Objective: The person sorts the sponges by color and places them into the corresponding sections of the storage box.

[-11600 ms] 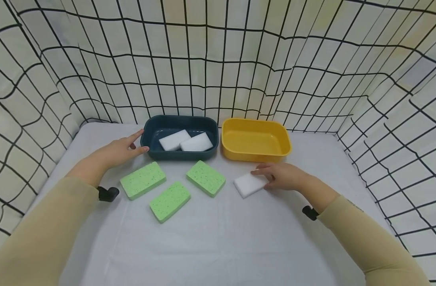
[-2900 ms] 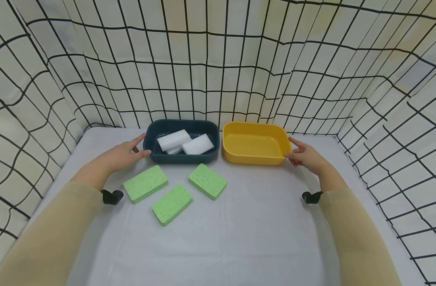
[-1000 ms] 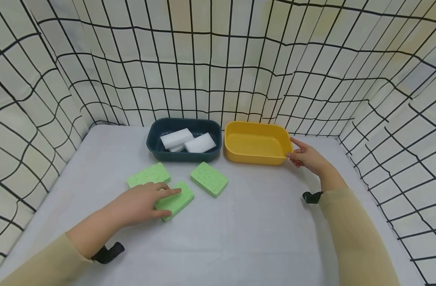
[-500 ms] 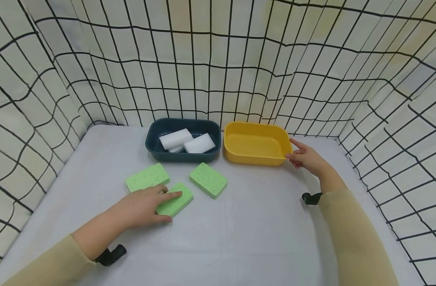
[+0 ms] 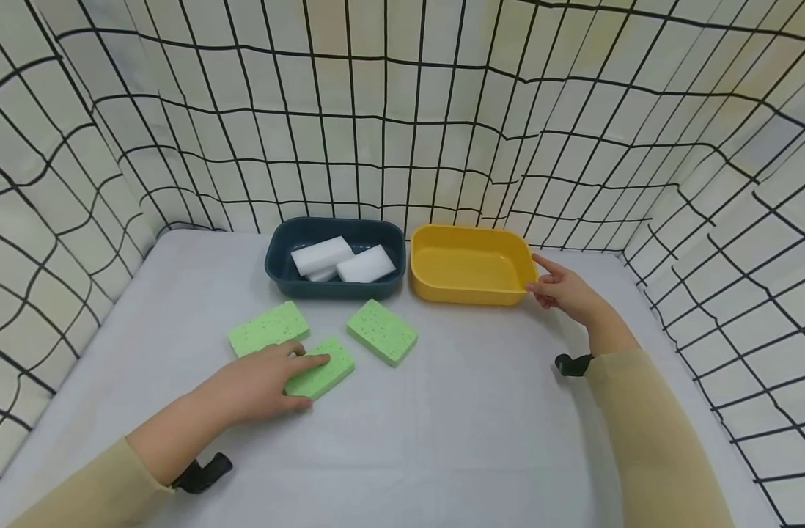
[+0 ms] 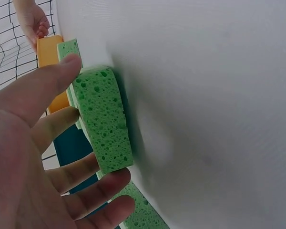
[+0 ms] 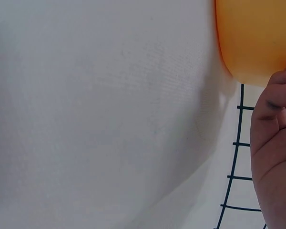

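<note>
My left hand (image 5: 264, 381) grips the nearest green sponge (image 5: 323, 370) on the white tablecloth. In the left wrist view its thumb lies at one end of that sponge (image 6: 102, 119) and its fingers reach the other end. Two more green sponges lie close by, a left sponge (image 5: 270, 328) and a right sponge (image 5: 382, 332). At the back, a dark blue tub (image 5: 336, 290) contains white sponges (image 5: 366, 265). Beside it is a yellow tub (image 5: 468, 293) with a bare bottom. My right hand (image 5: 570, 293) touches this tub's right end with thumb and index finger; its other fingers are curled.
A black wire grid (image 5: 383, 117) backed by white sheeting rises behind the tubs and along both sides. A white cloth (image 5: 442, 440) covers the table. Each wrist wears a black device, the left device (image 5: 203, 473) and the right device (image 5: 572, 364).
Since the oldest frame, the white sponge on the cloth has joined the others in the blue tub. My left hand has moved from that tub to the nearest green sponge; my right stays at the yellow tub.
</note>
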### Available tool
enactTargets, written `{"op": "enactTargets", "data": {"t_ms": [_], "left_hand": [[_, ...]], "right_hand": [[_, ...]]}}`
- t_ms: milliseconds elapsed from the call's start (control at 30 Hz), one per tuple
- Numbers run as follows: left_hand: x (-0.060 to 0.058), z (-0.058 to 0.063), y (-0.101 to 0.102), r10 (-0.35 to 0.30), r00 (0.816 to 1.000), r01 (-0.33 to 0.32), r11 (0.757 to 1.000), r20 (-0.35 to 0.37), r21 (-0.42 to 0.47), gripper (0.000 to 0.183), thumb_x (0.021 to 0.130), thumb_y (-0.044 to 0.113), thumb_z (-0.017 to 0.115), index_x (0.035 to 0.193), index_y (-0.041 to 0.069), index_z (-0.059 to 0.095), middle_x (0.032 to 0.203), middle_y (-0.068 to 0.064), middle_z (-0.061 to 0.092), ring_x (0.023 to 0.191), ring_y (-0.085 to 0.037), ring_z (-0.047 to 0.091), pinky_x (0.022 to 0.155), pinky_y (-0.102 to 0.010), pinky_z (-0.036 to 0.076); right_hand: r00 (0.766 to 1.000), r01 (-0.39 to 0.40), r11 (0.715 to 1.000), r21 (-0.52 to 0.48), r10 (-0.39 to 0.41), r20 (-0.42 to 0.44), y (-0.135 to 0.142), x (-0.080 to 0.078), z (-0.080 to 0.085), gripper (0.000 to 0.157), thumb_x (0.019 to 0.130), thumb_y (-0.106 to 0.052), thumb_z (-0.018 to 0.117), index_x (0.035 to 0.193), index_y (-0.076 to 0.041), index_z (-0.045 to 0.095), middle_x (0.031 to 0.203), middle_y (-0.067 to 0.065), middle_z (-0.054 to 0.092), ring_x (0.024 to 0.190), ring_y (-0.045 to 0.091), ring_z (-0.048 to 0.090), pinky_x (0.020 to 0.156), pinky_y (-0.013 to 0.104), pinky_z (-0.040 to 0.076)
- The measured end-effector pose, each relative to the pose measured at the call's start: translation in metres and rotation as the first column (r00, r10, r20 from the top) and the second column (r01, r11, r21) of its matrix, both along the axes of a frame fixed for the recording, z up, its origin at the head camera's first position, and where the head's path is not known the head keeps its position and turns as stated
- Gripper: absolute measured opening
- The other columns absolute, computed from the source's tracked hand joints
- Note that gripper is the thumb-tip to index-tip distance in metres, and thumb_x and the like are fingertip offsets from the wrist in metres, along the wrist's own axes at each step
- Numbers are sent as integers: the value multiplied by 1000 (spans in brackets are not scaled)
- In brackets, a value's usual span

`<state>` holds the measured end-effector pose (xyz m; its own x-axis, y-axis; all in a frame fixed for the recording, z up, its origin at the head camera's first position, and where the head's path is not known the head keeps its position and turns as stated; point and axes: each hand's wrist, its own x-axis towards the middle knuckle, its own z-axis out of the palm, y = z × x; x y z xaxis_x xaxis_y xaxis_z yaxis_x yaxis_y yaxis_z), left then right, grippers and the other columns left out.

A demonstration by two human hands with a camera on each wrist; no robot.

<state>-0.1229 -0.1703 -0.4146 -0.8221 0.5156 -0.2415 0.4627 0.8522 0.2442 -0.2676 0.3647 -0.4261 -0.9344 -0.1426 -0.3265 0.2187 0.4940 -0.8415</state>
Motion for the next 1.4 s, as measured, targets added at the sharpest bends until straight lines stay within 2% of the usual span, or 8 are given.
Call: {"op": "enactTargets", "data": {"t_ms": [133,333,500,733,867,1133,1400], "left_hand": [[2,5,-2,3,1000,-2,1000,-21,24,64,85,50,74,143,28,56,129,-10,56,110,-28,58,89,-50,50],[2,14,-9,10,994,-4,998,-107,60,62,86,44,75,143,27,55,133,-12,56,114,-33,58,92,-52,49],[-2,20,-11,9,990,1,998,-138,69,61,87,43,74,143,29,55,132,-11,56,112,-33,58,88,-52,50],[-10,25,-10,0,979,19,996,-204,91,57,87,34,73,141,27,58,131,-10,57,113,-35,56,89,-52,49],[-16,32,-5,-8,977,30,995,-215,99,56,87,32,71,141,26,57,133,-11,56,114,-35,54,88,-50,49],[-35,43,10,-56,970,82,991,-238,103,54,90,30,67,143,27,56,140,-13,52,120,-38,50,95,-53,45],[-61,51,35,-49,978,71,992,-201,105,54,93,34,63,146,37,51,149,-9,44,131,-38,41,104,-57,39]], "right_hand": [[1000,5,1000,-7,-5,7,-1,0,2,90,90,-41,72,160,-33,15,97,18,56,83,26,54,80,27,52],[1000,5,1000,-5,-5,9,-1,-1,1,91,90,-41,72,160,-32,16,90,11,56,81,25,54,79,27,52],[1000,-1,1000,5,1,7,-1,0,2,89,91,-39,71,160,-32,16,94,15,56,82,26,54,78,27,52],[1000,4,1000,4,-4,10,-2,0,4,87,92,-38,70,160,-33,16,96,19,57,82,26,55,78,27,52],[1000,4,1000,4,-4,17,-2,0,4,88,92,-39,71,160,-32,15,97,18,57,83,26,55,79,28,52],[1000,-3,1000,7,3,20,-2,-2,2,85,94,-36,69,160,-33,15,93,15,57,82,25,54,79,28,52],[1000,-2,1000,16,1,20,-1,-2,3,86,93,-39,69,160,-33,15,92,15,57,81,25,55,79,27,52]]}}
